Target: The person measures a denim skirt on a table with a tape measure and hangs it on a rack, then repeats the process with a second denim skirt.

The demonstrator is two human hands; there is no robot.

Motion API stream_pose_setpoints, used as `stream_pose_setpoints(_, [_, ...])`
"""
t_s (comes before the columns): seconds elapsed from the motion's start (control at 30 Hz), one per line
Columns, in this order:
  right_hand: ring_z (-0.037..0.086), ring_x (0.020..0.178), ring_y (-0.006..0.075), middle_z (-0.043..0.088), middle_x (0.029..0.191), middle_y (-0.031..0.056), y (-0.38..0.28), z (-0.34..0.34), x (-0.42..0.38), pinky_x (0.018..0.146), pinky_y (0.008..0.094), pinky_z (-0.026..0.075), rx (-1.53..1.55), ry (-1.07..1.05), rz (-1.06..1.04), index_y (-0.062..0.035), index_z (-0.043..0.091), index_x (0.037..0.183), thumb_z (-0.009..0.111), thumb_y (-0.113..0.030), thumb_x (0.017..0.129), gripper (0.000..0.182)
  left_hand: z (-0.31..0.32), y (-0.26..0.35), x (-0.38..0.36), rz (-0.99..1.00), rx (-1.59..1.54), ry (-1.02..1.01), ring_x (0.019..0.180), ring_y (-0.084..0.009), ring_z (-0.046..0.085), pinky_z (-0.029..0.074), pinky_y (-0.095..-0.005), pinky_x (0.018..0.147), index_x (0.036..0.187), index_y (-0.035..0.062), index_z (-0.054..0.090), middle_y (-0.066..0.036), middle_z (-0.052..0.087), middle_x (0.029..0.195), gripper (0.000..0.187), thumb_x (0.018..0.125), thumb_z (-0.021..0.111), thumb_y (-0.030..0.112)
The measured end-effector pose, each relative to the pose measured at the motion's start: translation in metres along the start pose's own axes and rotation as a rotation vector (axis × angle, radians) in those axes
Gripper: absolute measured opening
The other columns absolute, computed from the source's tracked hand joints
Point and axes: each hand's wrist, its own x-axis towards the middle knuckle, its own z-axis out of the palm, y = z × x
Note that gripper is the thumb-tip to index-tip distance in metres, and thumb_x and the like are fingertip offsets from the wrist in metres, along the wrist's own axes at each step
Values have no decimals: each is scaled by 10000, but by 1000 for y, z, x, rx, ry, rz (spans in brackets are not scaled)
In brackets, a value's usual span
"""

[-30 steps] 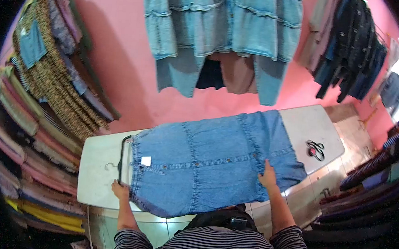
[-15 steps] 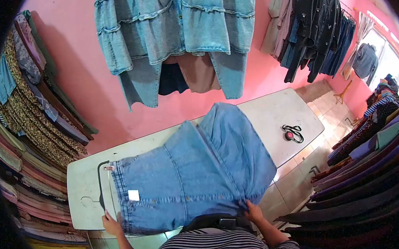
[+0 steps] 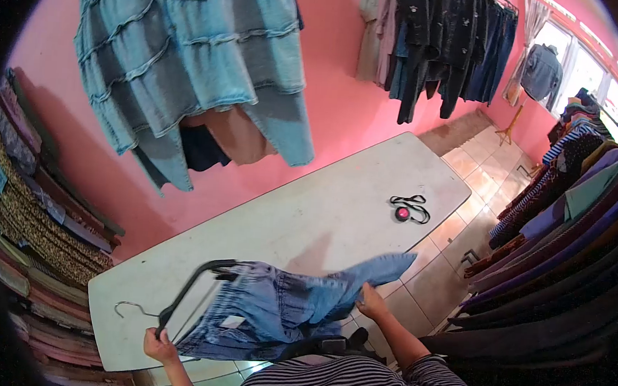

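My left hand (image 3: 162, 345) is closed around the near end of a black clip hanger (image 3: 186, 292), whose metal hook points left over the table. From the hanger hangs a blue denim skirt (image 3: 288, 301) with a gathered elastic waistband and a white tag (image 3: 232, 322). The skirt is bunched and lifted, close to my body above the table's near edge. My right hand (image 3: 371, 303) grips the skirt's edge near its right end; the fingertips are partly hidden by cloth.
A black cord with a round red-centred piece (image 3: 402, 214) lies on the white table (image 3: 278, 226). Tiered denim clothing (image 3: 190, 58) hangs on the pink wall. Racks of clothes stand left (image 3: 47, 198) and right (image 3: 565, 279), with tiled floor (image 3: 430, 292) beyond the table.
The skirt, earlier spread flat across the table, has been raised and drawn towards me, folding up. My right hand has moved up and slightly left. The hanger has tilted, and the camera view has shifted.
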Motion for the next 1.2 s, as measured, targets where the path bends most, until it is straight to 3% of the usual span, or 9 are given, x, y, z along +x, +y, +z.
stream_pose_setpoints(0.1, [535,882,302,540,932,169,53,8,-7,748,369,450,-113,-163,-55,-24,528,959,669,-101,640,358,18,69,0,139,-52,-66,514,-306,460,341,-387,465,636,53,469,-108,457,567,418,731,582,444])
stream_pose_setpoints(0.2, [574,720,239,572,823,119,91,-21,-19,642,330,476,145,55,-23,-57,572,924,625,-56,668,261,37,142,-13,187,-125,-130,509,-292,466,344,-377,465,631,66,482,-84,467,554,458,639,617,503])
stream_pose_setpoints(0.43, [521,835,253,521,952,149,117,-155,2,706,359,443,429,669,290,-32,518,1015,609,-116,706,333,80,303,-49,520,-263,-241,437,-212,465,326,-322,422,572,111,501,-18,472,490,444,564,653,528])
stream_pose_setpoints(0.5, [467,946,289,477,1057,162,103,-192,13,792,382,401,349,910,-31,-21,452,1103,641,-211,695,488,91,330,-53,510,-275,-231,430,-200,463,322,-312,417,562,116,499,-10,472,481,441,556,662,526])
stream_pose_setpoints(0.7, [417,1063,315,472,1120,130,60,-252,50,909,421,320,-50,777,-566,-99,452,1111,685,-465,633,645,106,407,-38,540,-378,-224,420,-194,466,320,-300,407,547,121,500,-4,469,463,447,519,693,523])
stream_pose_setpoints(0.83, [478,786,235,470,823,33,78,-273,82,720,388,382,-145,933,-524,-163,576,908,671,-400,645,366,120,461,-31,528,-562,-333,401,-197,464,340,-294,410,575,109,538,-2,483,461,428,487,733,479])
stream_pose_setpoints(0.87, [445,683,213,412,751,18,88,-288,89,637,368,374,-254,947,-574,-162,576,774,638,-348,679,218,127,473,-31,465,-598,-469,439,-195,486,364,-293,442,607,106,566,-5,508,492,385,507,747,432])
stream_pose_setpoints(0.97, [447,694,233,411,757,37,127,-319,99,624,378,379,-435,966,-547,-159,529,781,598,-333,711,199,129,526,-21,205,-660,-921,688,-222,586,454,-318,626,745,62,634,-79,608,701,188,664,701,218])
stream_pose_setpoints(1.2, [432,739,279,388,816,100,213,-422,113,626,396,374,-650,1251,-359,-119,398,837,491,-303,798,209,206,620,-1,761,-1091,-726,627,-196,546,420,-301,586,736,116,640,1,593,696,233,580,746,254])
